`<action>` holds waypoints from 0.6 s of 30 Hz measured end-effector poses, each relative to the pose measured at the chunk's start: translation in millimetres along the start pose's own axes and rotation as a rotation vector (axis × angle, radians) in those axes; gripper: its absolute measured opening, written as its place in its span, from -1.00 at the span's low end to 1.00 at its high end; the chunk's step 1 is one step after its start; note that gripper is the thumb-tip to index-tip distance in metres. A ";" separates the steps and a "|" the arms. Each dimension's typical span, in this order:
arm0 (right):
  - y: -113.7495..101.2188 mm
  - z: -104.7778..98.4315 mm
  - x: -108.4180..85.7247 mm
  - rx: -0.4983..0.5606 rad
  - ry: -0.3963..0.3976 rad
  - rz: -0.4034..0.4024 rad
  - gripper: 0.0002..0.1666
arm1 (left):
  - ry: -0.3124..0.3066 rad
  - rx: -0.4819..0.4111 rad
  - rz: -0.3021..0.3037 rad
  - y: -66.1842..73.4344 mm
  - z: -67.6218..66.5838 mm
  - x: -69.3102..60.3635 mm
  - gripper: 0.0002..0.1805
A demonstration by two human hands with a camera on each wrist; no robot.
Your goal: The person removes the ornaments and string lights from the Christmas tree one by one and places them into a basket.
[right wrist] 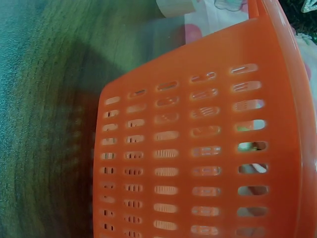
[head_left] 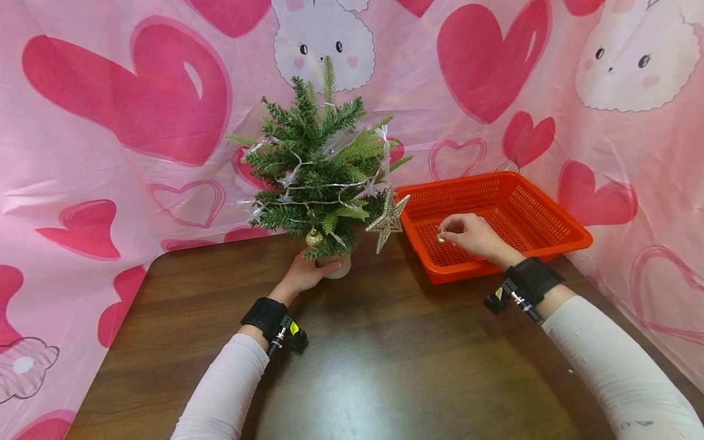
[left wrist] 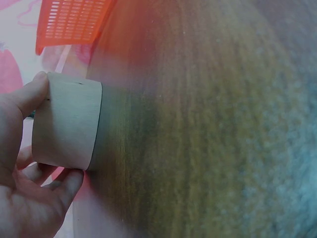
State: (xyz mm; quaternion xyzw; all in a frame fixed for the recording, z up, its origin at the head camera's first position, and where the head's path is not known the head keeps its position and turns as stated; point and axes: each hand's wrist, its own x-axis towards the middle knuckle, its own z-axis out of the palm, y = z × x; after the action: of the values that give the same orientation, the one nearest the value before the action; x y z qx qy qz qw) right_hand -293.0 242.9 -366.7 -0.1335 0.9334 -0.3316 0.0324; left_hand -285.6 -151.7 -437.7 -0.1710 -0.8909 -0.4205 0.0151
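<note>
The head view shows a small green artificial fir tree (head_left: pixel 313 177) wound with thin clear strands, details outside the left wrist view. That close view instead shows how the left hand (head_left: pixel 304 273) holds the tree's pale, smooth, round base (left wrist: pixel 67 121): thumb on one side, curled fingers on the other. In the right wrist view, the slotted wall of an orange plastic basket (head_left: pixel 456 273) hides most of what is behind it, so only the head view makes the other grip clear.

There, the right hand (head_left: pixel 470 235), to the right of the tree and over the basket, pinches a tiny gold ornament (head_left: pixel 440 238) at its fingertips, on the side facing the tree. A round gold bauble (head_left: pixel 315 238) hangs low on the tree, just above the left hand; a glittery gold star (head_left: pixel 388 220) hangs at the tree's right.
</note>
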 end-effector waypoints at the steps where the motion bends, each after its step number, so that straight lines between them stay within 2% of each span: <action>1: -0.3 0.1 0.2 -0.002 -0.010 0.010 -0.74 | 0.000 0.000 0.001 -0.2 -0.1 0.3 -0.39; 7: -1.8 0.8 4.1 -0.040 -0.086 0.036 -0.76 | 0.000 -0.002 0.014 -0.1 -0.6 0.9 -0.37; 13: -1.7 4.9 8.8 -0.164 -0.131 -0.037 -0.87 | -0.001 -0.002 0.019 -0.7 -0.5 0.6 -0.38; 18: -1.1 7.6 8.8 -0.181 -0.199 -0.049 -0.91 | 0.002 0.003 0.011 -3.0 0.4 1.1 -0.36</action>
State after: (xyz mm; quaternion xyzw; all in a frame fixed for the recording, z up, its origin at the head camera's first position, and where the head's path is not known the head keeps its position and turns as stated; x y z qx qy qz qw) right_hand -300.1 235.0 -371.6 -0.1910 0.9480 -0.2321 0.1044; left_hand -287.5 -152.8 -440.0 -0.1754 -0.8906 -0.4192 0.0183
